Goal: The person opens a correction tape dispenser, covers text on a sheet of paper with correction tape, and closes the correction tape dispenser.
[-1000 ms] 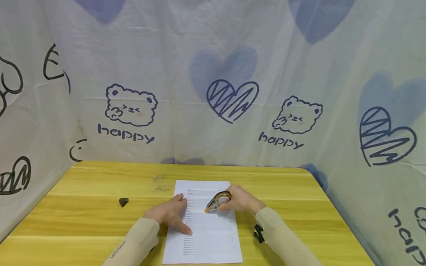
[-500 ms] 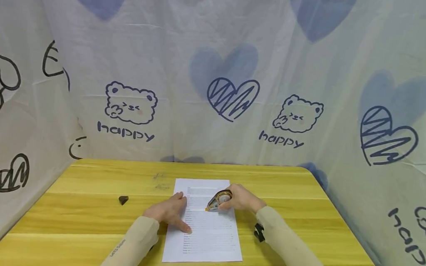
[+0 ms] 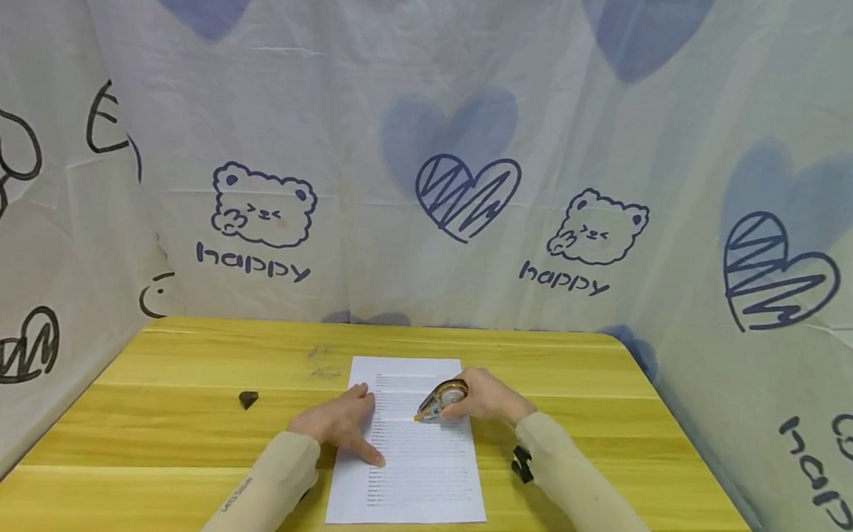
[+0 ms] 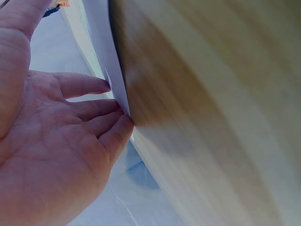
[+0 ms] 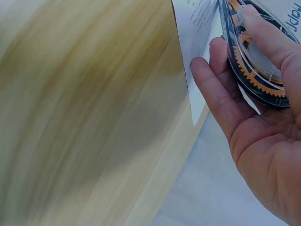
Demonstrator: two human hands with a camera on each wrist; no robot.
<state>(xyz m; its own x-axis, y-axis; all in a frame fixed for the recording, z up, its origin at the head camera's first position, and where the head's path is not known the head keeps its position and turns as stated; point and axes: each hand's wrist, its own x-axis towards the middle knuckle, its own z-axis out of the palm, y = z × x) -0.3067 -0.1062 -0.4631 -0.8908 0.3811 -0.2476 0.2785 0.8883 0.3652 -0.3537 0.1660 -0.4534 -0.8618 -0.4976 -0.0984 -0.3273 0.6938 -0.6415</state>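
So the right hand point(image 3: 487, 396) is pinching a correction tape dispenser point(image 3: 442, 399), thumb pressing on one face and fingers coming in from the other side, so that grip is closing snugly on it. The dispenser is sitting over the middle of the printed sheet point(image 3: 425, 475), a bit toward the far end, with its orange tip point(image 3: 417, 418) pointing left and near, apparently meeting the paper. What's changing: compared with half a second ago, the tip is creeping a tiny bit right, while the sheet is basically staying put. To me that's reading as a short stroke running along a line of print. Whether tape is coming out behind it I can't tell, it's too small. The left hand point(image 3: 339, 424) is doing the steadying, I'd guess: thumb and fingers are spreading over the sheet's left edge, that grip staying relaxed and not grasping anything. Further left, a small dark piece point(image 3: 248, 400) is lying on the desk point(image 3: 182, 414), and a patterned cloth point(image 3: 365, 278) is hanging behind the far edge.
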